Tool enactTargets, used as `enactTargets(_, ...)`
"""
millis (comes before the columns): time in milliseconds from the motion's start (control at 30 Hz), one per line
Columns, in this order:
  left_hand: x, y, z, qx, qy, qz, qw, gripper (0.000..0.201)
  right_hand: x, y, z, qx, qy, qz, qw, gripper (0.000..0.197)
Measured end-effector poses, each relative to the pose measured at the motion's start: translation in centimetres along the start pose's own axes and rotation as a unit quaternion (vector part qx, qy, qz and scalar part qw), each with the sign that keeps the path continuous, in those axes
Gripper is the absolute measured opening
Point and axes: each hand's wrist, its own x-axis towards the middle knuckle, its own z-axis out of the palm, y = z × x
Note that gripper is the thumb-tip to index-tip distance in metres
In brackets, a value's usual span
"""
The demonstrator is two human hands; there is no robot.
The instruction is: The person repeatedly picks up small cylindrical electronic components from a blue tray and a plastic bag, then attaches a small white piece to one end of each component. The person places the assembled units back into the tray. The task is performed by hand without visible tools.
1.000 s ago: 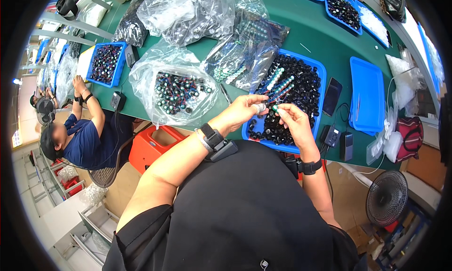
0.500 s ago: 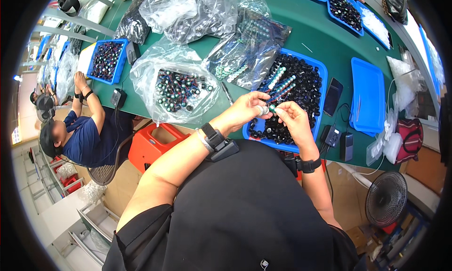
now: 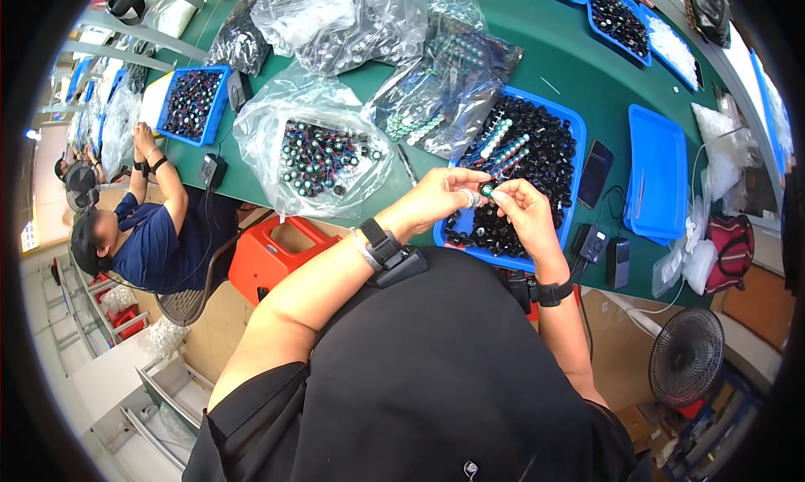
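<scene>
My left hand [image 3: 443,195] and my right hand [image 3: 527,214] meet above the near side of a blue tray [image 3: 579,151] full of small black caps [image 3: 537,159]. Between their fingertips sits a small round green part [image 3: 487,190], pinched by both hands. Thin wires seem to run from my left fingers, though their ends are hard to make out. Strips of small round green-and-white parts with wires [image 3: 507,153] lie over the caps just beyond my fingers. To the left, an opened clear bag [image 3: 260,138] holds many wired round parts [image 3: 323,159].
Full plastic bags [image 3: 335,29] crowd the table's far side. A pen [image 3: 407,165] lies left of the tray; a phone [image 3: 595,173] and stacked blue trays [image 3: 658,172] lie right. A co-worker [image 3: 168,247] sits at left near another blue tray [image 3: 220,105]. A fan [image 3: 688,356] stands lower right.
Both hands stay nearly in place, with small finger shifts around the green part, which now shows more plainly. The whole view has shifted very slightly.
</scene>
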Motion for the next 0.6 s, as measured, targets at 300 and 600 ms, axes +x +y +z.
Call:
enactTargets(300,1.0,-1.2,0.2,0.005,0.061,-0.008,0.998,0.028,0.5,1.2,0.6,-0.009,-0.018,0.012,1.000,0.015)
enactTargets(600,0.6,-1.1,0.6,0.415,0.188,0.186,0.871,0.019,0.2,-0.5,2.1,-0.018,-0.021,0.084,0.996,0.019)
